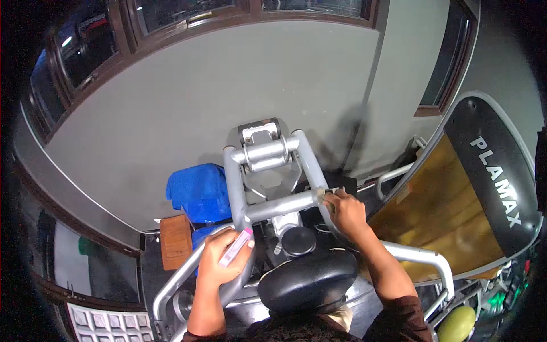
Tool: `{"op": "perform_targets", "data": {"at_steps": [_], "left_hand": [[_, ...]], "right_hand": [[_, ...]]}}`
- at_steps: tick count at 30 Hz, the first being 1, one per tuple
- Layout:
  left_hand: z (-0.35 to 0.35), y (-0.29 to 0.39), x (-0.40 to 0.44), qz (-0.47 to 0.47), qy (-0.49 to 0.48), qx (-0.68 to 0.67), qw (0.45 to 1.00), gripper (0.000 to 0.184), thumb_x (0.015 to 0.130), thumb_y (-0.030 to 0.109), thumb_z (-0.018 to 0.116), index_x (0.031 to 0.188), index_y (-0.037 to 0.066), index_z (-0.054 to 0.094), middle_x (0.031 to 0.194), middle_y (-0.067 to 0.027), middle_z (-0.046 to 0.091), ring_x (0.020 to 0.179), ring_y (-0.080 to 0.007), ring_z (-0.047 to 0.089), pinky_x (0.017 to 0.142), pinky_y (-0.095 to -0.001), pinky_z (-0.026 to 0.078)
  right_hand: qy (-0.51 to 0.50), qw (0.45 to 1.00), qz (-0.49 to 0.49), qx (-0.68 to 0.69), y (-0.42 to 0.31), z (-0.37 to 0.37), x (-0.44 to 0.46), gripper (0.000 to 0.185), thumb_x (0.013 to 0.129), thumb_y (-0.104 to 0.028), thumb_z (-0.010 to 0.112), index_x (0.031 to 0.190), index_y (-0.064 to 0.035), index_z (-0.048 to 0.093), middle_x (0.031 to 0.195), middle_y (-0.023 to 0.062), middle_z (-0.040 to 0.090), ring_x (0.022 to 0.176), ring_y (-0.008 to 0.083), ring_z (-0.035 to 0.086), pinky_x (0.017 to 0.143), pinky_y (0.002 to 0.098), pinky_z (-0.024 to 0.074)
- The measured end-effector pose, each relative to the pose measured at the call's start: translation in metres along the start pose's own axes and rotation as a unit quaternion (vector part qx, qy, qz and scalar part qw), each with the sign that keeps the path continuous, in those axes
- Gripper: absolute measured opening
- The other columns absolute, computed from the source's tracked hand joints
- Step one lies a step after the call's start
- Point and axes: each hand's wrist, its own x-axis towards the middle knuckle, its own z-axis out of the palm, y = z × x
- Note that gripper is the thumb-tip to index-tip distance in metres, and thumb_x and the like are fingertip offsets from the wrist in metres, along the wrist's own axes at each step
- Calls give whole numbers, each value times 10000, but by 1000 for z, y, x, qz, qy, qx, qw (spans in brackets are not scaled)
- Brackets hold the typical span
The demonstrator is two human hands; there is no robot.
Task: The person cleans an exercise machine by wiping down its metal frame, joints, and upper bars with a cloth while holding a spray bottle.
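My left hand (223,255) is closed around a small flat, pale pink piece with a brighter pink end (237,246); its exact kind is unclear. It is beside the left upright of a silver exercise machine frame (273,208). At the right end of the crossbar, my right hand (346,212) pinches a small greyish, cloth-like piece (325,195) against the metal. The fingers partly hide that piece. Between my arms sits a black padded seat (307,279), with a round black pad (298,240) just beyond it.
A blue cloth (198,191) hangs left of the frame, above a brown wooden board (175,242). To the right stands a large panel lettered PLAMAX (450,205), with a silver handle bar (419,251) nearby. A grey wall (228,85) with windows rises behind.
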Motion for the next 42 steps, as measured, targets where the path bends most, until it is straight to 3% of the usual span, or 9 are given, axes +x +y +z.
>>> {"op": "perform_targets", "data": {"at_steps": [6, 10, 17, 20, 25, 28, 32, 36, 42], "left_hand": [[2, 1, 14, -29, -91, 7, 995, 181, 847, 166, 764, 784, 16, 686, 680, -147, 631, 587, -293, 633, 555, -380, 470], [12, -2, 28, -54, -142, 20, 988, 219, 856, 198, 763, 783, 13, 671, 695, -165, 642, 617, -312, 656, 570, -397, 482], [32, -11, 47, 20, -170, 26, 985, 221, 849, 219, 782, 822, 17, 695, 711, -173, 657, 638, -345, 660, 598, -405, 503], [27, -8, 45, 2, -149, 6, 989, 220, 849, 209, 785, 828, 10, 693, 693, -159, 640, 621, -304, 655, 583, -386, 492], [13, -3, 37, -1, -109, -37, 993, 189, 850, 165, 781, 831, 3, 685, 701, -126, 615, 604, -229, 609, 572, -348, 464], [10, 3, 36, 33, -55, -67, 996, 166, 834, 95, 776, 767, 5, 654, 655, -96, 569, 551, -221, 561, 528, -341, 423], [4, 7, 38, 85, 51, -113, 989, 131, 834, 56, 744, 768, -11, 652, 674, -84, 587, 589, -195, 569, 544, -322, 427], [10, -7, 33, 112, 131, -173, 970, 103, 833, 71, 717, 808, -20, 676, 728, -111, 661, 633, -200, 606, 589, -307, 472], [35, -21, 29, 90, 185, -281, 937, 162, 886, 137, 699, 812, -4, 670, 755, -109, 693, 653, -197, 634, 609, -325, 506]], "right_hand": [[-23, 991, 40, 123, 8, -16, -7, 197, 900, -249, 731, 1051, -125, 751, 1023, 113, 713, 870, 411, 694, 732, 471, 564], [19, 964, 133, 229, 35, -2, 0, 261, 896, -191, 737, 1128, -71, 748, 1082, 198, 731, 981, 386, 710, 841, 420, 564], [-10, 949, 173, 265, 28, -9, 8, 297, 890, -246, 766, 1117, -56, 753, 1093, 193, 733, 965, 382, 717, 842, 404, 563], [25, 970, 96, 222, 25, 3, 6, 280, 908, -211, 762, 1107, -15, 738, 953, 222, 728, 820, 325, 715, 758, 388, 549], [-35, 996, 22, 84, 9, 2, 17, 252, 887, -329, 753, 1084, -173, 754, 1027, 149, 718, 872, 396, 710, 738, 511, 575], [-6, 998, 28, 59, -1, 15, 32, 217, 895, -330, 740, 1052, -180, 739, 995, 133, 702, 852, 397, 706, 714, 513, 574], [-18, 986, -131, 101, 10, 22, 23, 123, 906, -289, 710, 1006, -222, 733, 972, 95, 677, 851, 378, 702, 697, 485, 586], [-65, 970, -224, -70, 11, 16, 13, 98, 856, -223, 715, 953, -233, 718, 980, 44, 637, 887, 299, 702, 656, 443, 599], [-29, 975, -214, -50, 10, 22, 15, 127, 833, -208, 716, 955, -235, 735, 982, 22, 644, 931, 282, 695, 655, 442, 606]]}}
